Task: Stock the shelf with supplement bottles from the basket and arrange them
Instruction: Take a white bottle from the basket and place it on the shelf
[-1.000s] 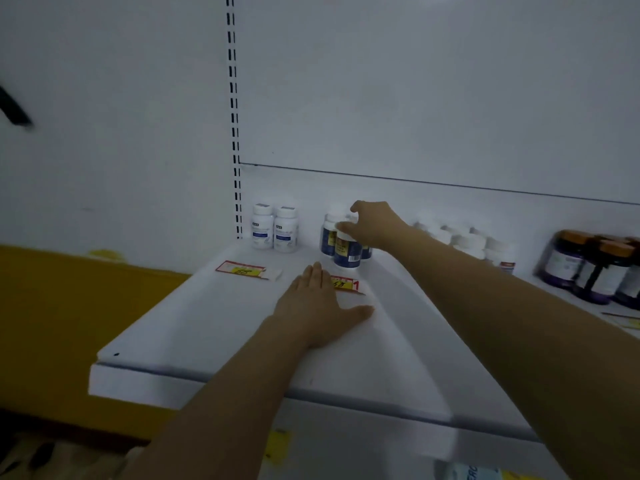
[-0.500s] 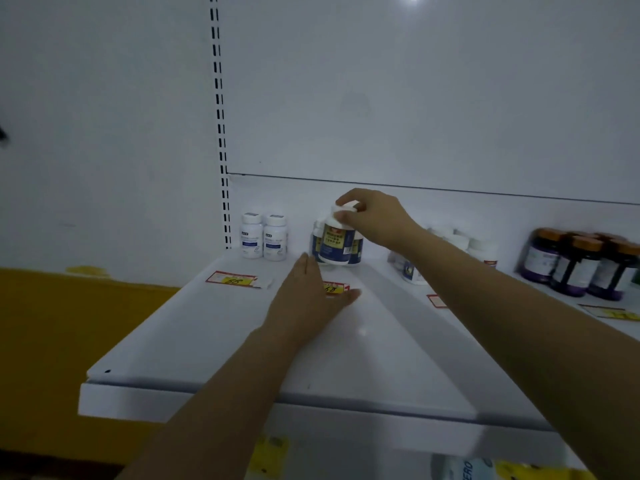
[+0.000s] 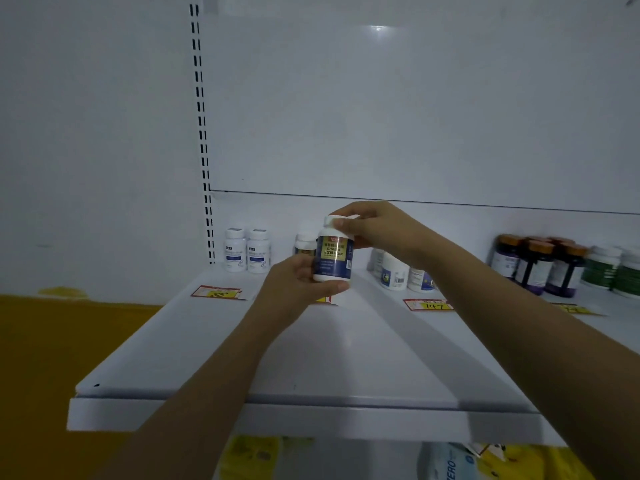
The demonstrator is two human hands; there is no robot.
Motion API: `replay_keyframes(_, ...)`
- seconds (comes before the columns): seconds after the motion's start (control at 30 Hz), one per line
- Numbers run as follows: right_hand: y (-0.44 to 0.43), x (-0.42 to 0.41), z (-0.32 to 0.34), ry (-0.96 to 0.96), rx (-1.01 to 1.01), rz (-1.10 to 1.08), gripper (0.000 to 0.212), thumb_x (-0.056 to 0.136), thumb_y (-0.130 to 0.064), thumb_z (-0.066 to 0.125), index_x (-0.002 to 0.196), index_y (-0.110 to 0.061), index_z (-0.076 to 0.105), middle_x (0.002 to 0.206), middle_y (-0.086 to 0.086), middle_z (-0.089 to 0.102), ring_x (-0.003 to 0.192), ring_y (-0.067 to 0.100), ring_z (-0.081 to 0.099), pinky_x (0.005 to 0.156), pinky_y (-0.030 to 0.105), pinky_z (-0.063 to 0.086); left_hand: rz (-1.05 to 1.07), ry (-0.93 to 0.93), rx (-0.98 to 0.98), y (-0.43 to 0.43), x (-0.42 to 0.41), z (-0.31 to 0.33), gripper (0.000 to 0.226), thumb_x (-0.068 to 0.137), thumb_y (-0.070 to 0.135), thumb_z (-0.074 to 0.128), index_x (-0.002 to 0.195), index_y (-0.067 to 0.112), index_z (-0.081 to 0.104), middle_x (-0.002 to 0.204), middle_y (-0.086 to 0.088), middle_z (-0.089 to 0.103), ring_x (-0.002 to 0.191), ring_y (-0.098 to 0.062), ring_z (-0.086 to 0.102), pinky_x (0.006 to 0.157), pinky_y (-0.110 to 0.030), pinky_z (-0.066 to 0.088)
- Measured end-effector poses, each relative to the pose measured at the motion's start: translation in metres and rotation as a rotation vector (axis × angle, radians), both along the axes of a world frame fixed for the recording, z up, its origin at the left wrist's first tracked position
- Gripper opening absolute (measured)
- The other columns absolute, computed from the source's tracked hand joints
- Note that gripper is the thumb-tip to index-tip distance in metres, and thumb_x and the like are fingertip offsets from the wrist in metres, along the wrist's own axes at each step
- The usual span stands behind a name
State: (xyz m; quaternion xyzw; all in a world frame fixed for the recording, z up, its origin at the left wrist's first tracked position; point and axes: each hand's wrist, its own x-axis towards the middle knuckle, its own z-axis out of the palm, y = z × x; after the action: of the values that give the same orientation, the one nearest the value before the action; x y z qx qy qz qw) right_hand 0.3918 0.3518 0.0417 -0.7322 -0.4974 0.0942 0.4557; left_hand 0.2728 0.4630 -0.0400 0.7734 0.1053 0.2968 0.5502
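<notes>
A white bottle with dark blue label point(image 3: 333, 253) is held upright above the shelf point(image 3: 221, 344); right hand point(image 3: 375, 228) grips its cap, left hand point(image 3: 300, 284) holds its base

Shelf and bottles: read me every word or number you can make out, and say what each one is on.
"DHA": label of the bottle held up in front; its other lines are too blurred.
"88": left price tag on the shelf.
"147": right price tag.
"ERO": package below the shelf, cut off.
Labels on the other bottles and the far-right tag: too blurred to read.
</notes>
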Motion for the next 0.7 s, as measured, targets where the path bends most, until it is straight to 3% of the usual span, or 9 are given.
replay_keyframes(0.13,-0.005,-0.004,0.005,0.034,0.005,-0.014,0.023,0.088,-0.036,0.062,0.106,-0.021,0.065,0.108,0.002,0.067,0.098,0.017,0.065,0.081,0.025,0.056,0.059,-0.034,0.036,-0.004,0.001,0.003,0.045,0.067,0.017,0.083,0.101,0.023,0.055,0.095,0.007,0.068,0.077,-0.001,0.066,0.069,-0.011,0.051)
replay_keyframes(0.23,-0.005,-0.008,0.012,0.043,0.009,-0.071,0.035,0.083,-0.037,0.068,0.106,-0.012,0.06,0.106,0.005,0.068,0.095,0.02,0.066,0.084,0.032,0.057,0.145,-0.061,0.115,-0.012,0.0,0.007,0.05,0.068,0.016,0.083,0.103,0.018,0.047,0.087,0.014,0.057,0.072,-0.001,0.056,0.057,-0.001,0.045)
replay_keyframes(0.3,-0.008,-0.01,0.015,0.089,0.029,-0.044,0.033,0.084,-0.03,0.069,0.108,-0.009,0.059,0.106,0.008,0.068,0.095,0.022,0.066,0.084,0.031,0.056,0.094,-0.041,0.095,-0.015,-0.002,0.01,0.048,0.072,0.016,0.08,0.107,0.018,0.047,0.09,0.011,0.057,0.074,-0.002,0.055,0.055,-0.003,0.046)
replay_keyframes(0.43,-0.016,-0.01,0.016,0.149,0.041,0.077,0.022,0.092,-0.011,0.058,0.114,-0.011,0.06,0.117,0.007,0.065,0.107,0.02,0.063,0.09,0.026,0.053,-0.069,0.054,0.069,-0.013,-0.008,0.018,0.041,0.08,0.024,0.072,0.118,0.014,0.059,0.112,-0.002,0.066,0.099,-0.015,0.063,0.08,-0.016,0.05)
replay_keyframes(0.57,-0.019,-0.014,0.015,0.241,0.06,0.138,0.029,0.093,-0.01,0.055,0.122,-0.008,0.06,0.123,0.004,0.063,0.111,0.016,0.061,0.09,0.022,0.052,-0.027,-0.044,0.036,-0.016,-0.012,0.022,0.038,0.075,0.016,0.077,0.108,0.012,0.059,0.096,0.002,0.066,0.078,-0.002,0.063,0.062,-0.005,0.05)
replay_keyframes(0.7,-0.023,-0.022,0.019,0.079,0.016,0.078,0.036,0.09,-0.023,0.062,0.126,-0.017,0.06,0.118,-0.006,0.063,0.093,0.002,0.063,0.068,0.008,0.051,0.106,-0.121,0.076,-0.021,-0.011,0.021,0.043,0.068,0.02,0.082,0.1,0.017,0.053,0.091,0.005,0.062,0.075,-0.002,0.061,0.06,-0.007,0.05)
